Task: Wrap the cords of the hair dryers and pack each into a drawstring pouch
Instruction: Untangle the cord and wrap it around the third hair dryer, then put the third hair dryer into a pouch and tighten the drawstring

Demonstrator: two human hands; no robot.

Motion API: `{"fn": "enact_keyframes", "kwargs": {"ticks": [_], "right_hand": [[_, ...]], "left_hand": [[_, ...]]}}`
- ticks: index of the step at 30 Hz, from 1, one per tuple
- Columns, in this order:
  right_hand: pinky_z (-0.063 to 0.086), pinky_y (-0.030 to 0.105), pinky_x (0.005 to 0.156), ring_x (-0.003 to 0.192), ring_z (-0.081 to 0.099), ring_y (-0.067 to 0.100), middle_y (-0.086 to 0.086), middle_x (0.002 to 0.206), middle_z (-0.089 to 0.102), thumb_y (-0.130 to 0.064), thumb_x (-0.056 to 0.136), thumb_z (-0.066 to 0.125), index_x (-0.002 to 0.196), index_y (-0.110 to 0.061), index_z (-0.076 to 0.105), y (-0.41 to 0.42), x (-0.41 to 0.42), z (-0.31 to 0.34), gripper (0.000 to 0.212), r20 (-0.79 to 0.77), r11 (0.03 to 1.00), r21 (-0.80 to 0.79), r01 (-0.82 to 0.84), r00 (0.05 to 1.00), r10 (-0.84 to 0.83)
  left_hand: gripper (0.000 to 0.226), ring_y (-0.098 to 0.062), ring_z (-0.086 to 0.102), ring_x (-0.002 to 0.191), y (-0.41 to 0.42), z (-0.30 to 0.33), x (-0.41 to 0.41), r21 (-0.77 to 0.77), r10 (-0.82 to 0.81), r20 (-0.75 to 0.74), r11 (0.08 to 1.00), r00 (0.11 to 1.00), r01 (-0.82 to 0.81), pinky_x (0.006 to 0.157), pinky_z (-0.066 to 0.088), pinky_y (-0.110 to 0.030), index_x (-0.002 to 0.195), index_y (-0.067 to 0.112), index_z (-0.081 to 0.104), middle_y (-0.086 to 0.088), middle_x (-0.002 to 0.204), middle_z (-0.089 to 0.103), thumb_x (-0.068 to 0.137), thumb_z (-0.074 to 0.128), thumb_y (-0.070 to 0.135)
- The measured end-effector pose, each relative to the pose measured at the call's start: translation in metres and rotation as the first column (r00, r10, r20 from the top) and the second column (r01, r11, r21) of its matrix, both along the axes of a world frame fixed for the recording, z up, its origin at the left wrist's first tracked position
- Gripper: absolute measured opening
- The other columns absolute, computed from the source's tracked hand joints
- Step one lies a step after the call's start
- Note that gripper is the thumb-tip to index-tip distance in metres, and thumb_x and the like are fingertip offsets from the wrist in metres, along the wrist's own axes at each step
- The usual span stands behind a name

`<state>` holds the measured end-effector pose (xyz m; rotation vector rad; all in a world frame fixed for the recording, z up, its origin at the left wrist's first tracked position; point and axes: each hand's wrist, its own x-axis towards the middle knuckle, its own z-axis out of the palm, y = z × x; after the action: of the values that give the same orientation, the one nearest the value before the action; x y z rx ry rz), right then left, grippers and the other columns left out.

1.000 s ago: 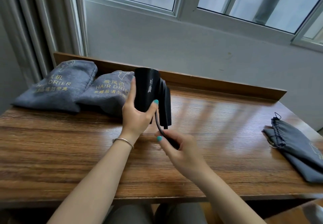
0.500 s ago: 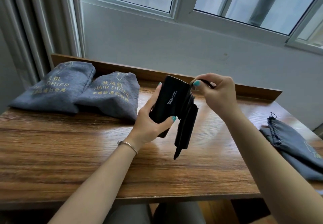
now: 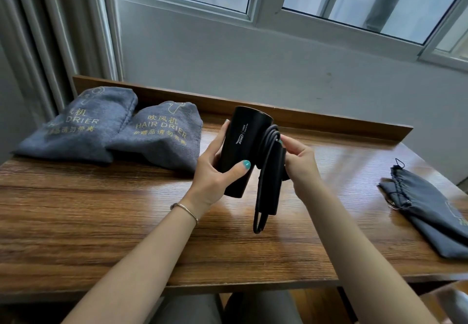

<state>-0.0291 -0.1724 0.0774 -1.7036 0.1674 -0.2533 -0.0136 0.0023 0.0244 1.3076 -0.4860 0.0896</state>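
A black hair dryer (image 3: 243, 144) is held upright above the middle of the wooden table (image 3: 101, 222). My left hand (image 3: 215, 171) grips its barrel, thumb across the front. Its black cord (image 3: 268, 161) is looped in several turns around the folded handle, with a loop hanging below. My right hand (image 3: 298, 164) holds the cord and handle from the right side. An empty grey drawstring pouch (image 3: 425, 212) lies flat at the table's right edge.
Two filled grey pouches printed "HAIR DRIER" lie at the back left: one (image 3: 83, 123) by the curtain, the other (image 3: 162, 136) beside it. A raised wooden lip (image 3: 329, 118) runs along the table's back edge under a window wall.
My right hand came up from below the dryer, over its top, then down its right side, laying more cord around the handle. The left hand kept its grip and tilted the dryer.
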Motion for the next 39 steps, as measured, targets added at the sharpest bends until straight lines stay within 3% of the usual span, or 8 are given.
{"fn": "enact_keyframes", "kwargs": {"ticks": [5,11,16,19,25,30,34,39], "right_hand": [[0.054,0.029,0.056,0.063,0.066,0.017,0.006,0.076,0.07,-0.008,0.091,0.061,0.098,-0.01,0.068,0.016,-0.009,-0.011,0.011,-0.087,0.972,0.235,-0.001,0.996,0.022],[0.053,0.052,0.089,0.085,0.066,0.027,0.012,0.09,0.07,-0.018,0.096,0.054,0.094,-0.01,0.073,0.031,-0.021,-0.029,0.021,-0.149,0.936,0.353,0.017,0.988,0.038],[0.053,0.041,0.089,0.106,0.068,0.02,0.009,0.111,0.072,-0.046,0.102,0.029,0.121,-0.017,0.063,0.034,-0.03,-0.043,0.048,-0.093,0.901,0.429,-0.069,0.988,0.12],[0.056,0.045,0.085,0.106,0.067,0.022,0.009,0.111,0.071,-0.053,0.094,0.036,0.123,-0.022,0.061,0.037,-0.029,-0.047,0.049,-0.054,0.939,0.332,-0.09,0.992,0.115],[0.06,0.044,0.063,0.081,0.072,0.026,0.012,0.097,0.072,-0.052,0.091,0.04,0.116,-0.019,0.061,0.036,-0.032,-0.052,0.047,-0.01,0.965,0.248,-0.081,0.996,0.086],[0.052,0.033,0.048,0.061,0.064,0.024,0.012,0.08,0.067,-0.043,0.097,0.039,0.108,-0.008,0.061,0.019,-0.042,-0.057,0.042,0.009,0.98,0.198,0.017,1.0,-0.019],[0.051,0.032,0.047,0.058,0.063,0.021,0.011,0.077,0.067,-0.048,0.097,0.04,0.102,-0.007,0.065,-0.021,-0.063,-0.05,0.048,-0.066,0.959,0.231,0.161,0.986,-0.15],[0.049,0.03,0.047,0.055,0.064,0.019,0.009,0.073,0.069,-0.046,0.099,0.041,0.093,-0.01,0.067,-0.09,-0.101,-0.041,0.045,-0.121,0.896,0.218,0.387,0.922,-0.369]], "left_hand": [[0.091,-0.023,0.062,0.117,0.002,-0.002,0.004,-0.098,0.023,-0.053,0.995,0.998,-0.028,0.09,0.053,-0.031,0.153,0.024,0.028,-0.003,0.125,0.065,0.074,0.073,0.023],[0.087,-0.018,0.064,0.114,0.0,-0.004,0.007,-0.084,0.091,-0.046,0.992,0.995,-0.095,0.087,0.053,-0.026,0.153,0.02,0.027,-0.005,0.125,0.064,0.079,0.07,0.009],[0.087,-0.02,0.062,0.116,-0.004,-0.006,0.008,0.005,0.175,0.025,0.984,0.984,-0.175,0.09,0.054,-0.028,0.154,0.021,0.025,-0.007,0.13,0.061,0.08,0.071,0.011],[0.088,-0.015,0.062,0.117,-0.007,-0.008,0.008,0.019,0.19,0.014,0.982,0.982,-0.19,0.085,0.054,-0.021,0.154,0.021,0.025,-0.004,0.133,0.058,0.081,0.072,0.009],[0.088,-0.004,0.06,0.116,-0.014,-0.01,0.001,0.085,0.207,0.019,0.974,0.978,-0.208,0.086,0.05,-0.013,0.154,0.022,0.024,0.007,0.133,0.055,0.083,0.073,0.005],[0.089,-0.011,0.056,0.123,-0.028,-0.012,-0.006,0.151,0.056,-0.044,0.987,0.997,-0.048,0.095,0.052,-0.026,0.155,0.034,0.014,0.004,0.144,0.047,0.083,0.067,0.028],[0.075,-0.005,0.032,0.141,-0.057,-0.005,-0.008,0.224,-0.213,-0.098,0.947,0.972,0.23,0.117,0.032,-0.04,0.149,0.05,0.01,0.015,0.158,0.025,0.089,0.054,0.039],[0.054,0.004,0.032,0.139,-0.125,0.006,-0.004,0.282,-0.431,-0.111,0.85,0.895,0.445,0.121,0.022,-0.039,0.147,0.051,0.023,0.029,0.147,0.038,0.097,0.04,0.037]]}}
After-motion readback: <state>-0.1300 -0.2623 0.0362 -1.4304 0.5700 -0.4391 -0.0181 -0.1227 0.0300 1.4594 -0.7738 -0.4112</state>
